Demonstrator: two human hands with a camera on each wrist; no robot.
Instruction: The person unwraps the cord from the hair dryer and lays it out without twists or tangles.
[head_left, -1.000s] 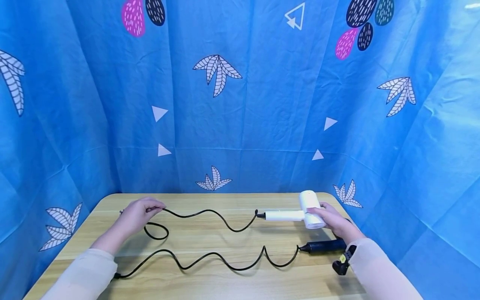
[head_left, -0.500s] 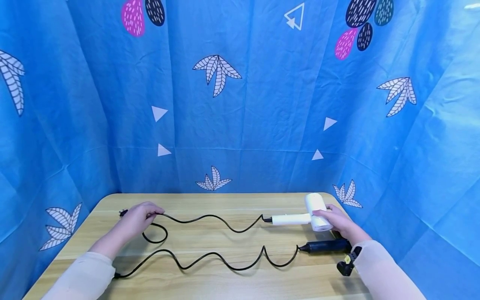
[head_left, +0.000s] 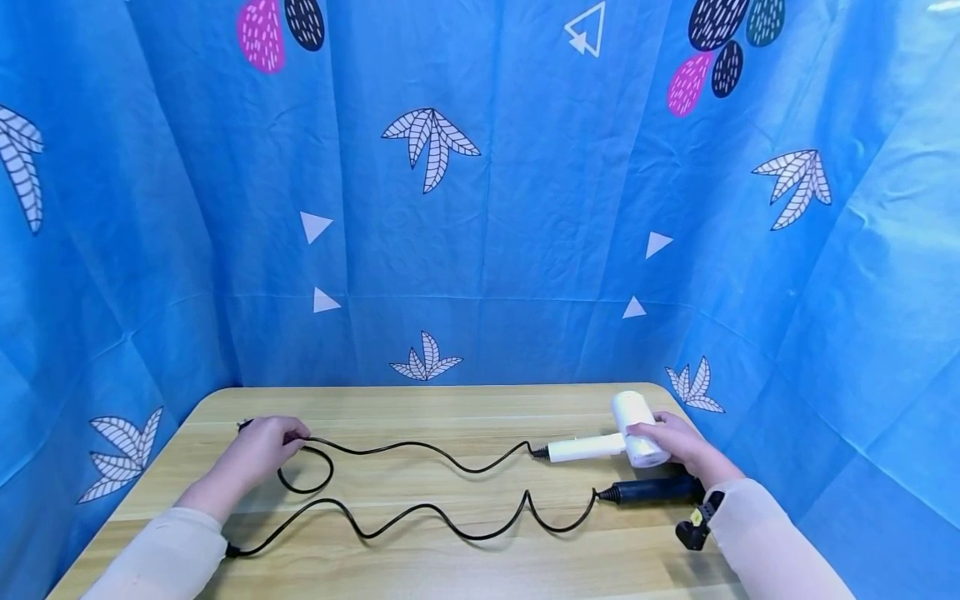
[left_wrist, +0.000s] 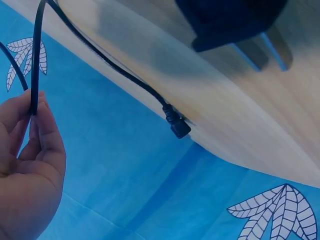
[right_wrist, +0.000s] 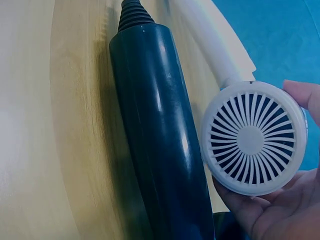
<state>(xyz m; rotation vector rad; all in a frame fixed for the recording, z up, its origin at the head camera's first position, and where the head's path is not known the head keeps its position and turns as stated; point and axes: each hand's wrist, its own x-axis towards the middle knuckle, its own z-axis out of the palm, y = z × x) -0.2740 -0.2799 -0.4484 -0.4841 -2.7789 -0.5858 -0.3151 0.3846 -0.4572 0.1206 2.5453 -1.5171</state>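
My left hand [head_left: 262, 450] pinches the thin black cord [head_left: 405, 443] of a white hair dryer between thumb and fingertips. In the left wrist view the cord loops up from these fingers [left_wrist: 50, 137], and its small plug [left_wrist: 179, 127] lies by the table's edge. At the right, my right hand [head_left: 678, 442] grips the white hair dryer [head_left: 588, 447] round its head, handle pointing left. The right wrist view shows its round slatted grille [right_wrist: 250, 140], with thumb and fingers on either side. A dark cylindrical handle [head_left: 648, 491] lies just nearer, its far end hidden under my right arm.
From the dark handle a second black cord [head_left: 442, 515] waves left across the wooden table [head_left: 420, 575]. A two-pronged black plug [left_wrist: 232, 20] looms close in the left wrist view. Blue patterned curtain [head_left: 480, 208] hangs round the back and sides.
The white hair dryer has come slightly right and nearer in my right hand. My left hand has come lower and a little left with the cord. The dark handle has stayed put.
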